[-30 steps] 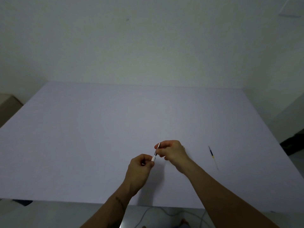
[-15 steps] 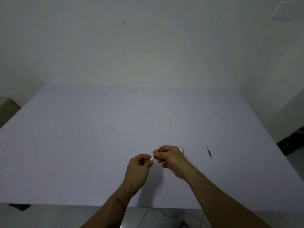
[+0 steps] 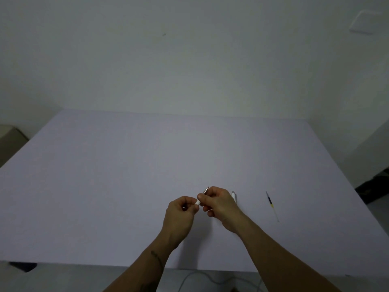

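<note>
Both my hands meet over the pale table [image 3: 105, 186], near its front middle. My left hand [image 3: 182, 216] pinches the lower white end of a small pen part [image 3: 199, 200], and my right hand [image 3: 219, 204] grips its upper end, whose metallic tip pokes out above the fingers. A white pen barrel piece [image 3: 234, 196] lies on the table just behind my right hand, partly hidden by it. A thin pen refill [image 3: 272, 205], dark at the top with a yellow band, lies to the right.
A plain wall rises behind the table. A brown box [image 3: 10, 140] stands off the table's left edge, dark things [image 3: 376, 188] off its right edge. Cables [image 3: 210, 281] lie on the floor below the front edge.
The view tilted a little. My right hand shifted slightly, and the white barrel piece behind it came into view. Both hands still hold the small pen part.
</note>
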The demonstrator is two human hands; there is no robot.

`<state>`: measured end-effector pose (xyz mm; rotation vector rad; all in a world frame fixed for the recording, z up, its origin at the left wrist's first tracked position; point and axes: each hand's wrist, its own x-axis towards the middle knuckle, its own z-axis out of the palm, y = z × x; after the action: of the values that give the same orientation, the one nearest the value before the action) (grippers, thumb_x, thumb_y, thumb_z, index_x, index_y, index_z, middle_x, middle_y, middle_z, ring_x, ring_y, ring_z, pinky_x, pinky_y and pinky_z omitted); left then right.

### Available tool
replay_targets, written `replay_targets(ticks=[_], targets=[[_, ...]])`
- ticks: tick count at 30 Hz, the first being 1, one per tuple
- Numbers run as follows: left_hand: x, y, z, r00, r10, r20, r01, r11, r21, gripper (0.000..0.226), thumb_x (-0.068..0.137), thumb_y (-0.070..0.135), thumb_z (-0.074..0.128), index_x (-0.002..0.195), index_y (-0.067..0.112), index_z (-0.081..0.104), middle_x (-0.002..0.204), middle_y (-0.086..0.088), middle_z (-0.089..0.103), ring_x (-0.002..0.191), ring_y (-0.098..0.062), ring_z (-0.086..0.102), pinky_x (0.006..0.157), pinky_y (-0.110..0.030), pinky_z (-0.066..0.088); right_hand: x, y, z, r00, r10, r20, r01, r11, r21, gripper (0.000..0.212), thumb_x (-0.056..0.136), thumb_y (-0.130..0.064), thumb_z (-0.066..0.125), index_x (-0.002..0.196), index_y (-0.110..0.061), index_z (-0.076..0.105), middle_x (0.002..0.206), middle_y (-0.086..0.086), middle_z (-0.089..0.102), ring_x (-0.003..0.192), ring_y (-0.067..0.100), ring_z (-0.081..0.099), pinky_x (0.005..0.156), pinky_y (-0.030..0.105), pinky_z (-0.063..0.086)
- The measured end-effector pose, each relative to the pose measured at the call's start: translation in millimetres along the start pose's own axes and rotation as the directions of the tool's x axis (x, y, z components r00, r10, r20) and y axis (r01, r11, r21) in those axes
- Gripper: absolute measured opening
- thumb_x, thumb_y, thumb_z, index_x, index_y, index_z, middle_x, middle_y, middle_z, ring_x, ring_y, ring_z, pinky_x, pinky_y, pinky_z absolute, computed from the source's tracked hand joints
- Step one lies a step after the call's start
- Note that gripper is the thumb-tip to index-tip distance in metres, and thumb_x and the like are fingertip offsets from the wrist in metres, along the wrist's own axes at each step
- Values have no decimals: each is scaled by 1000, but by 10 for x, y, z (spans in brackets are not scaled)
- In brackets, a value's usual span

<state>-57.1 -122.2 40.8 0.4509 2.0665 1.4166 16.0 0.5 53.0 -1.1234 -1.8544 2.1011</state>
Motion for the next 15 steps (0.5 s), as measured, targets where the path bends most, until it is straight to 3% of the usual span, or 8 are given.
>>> replay_targets(ticks=[3,9,15], targets=[[15,25,-20,1000,11,4,-11,1000,12,10,90,14,63,88,19,72,84,0,70,81,-16,64,67,-20,49,3,-11,-20,1000,-21,-9,22,998,51,11,87,-12,66,95,-10,74,73,5,66,63,15,57,54,26,47],[15,36,-29,1000,2,-2,-2,1000,18,7,87,13,67,86,16,73,79,-1,69,77,-17,63,63,-20,48,-1,-11,-53,998,-15,-55,14,1000,-27,12,87,-13,68,77,-7,71,53,-2,53,52,13,45,47,23,41],[-9,51,-62,1000,3,-2,-3,1000,1,4,83,12,71,82,15,73,74,0,67,71,-15,62,61,-20,47,-31,31,-99,1000,24,-3,-23,993,120,12,88,-6,65,93,-7,76,59,1,53,52,12,44,47,24,40]])
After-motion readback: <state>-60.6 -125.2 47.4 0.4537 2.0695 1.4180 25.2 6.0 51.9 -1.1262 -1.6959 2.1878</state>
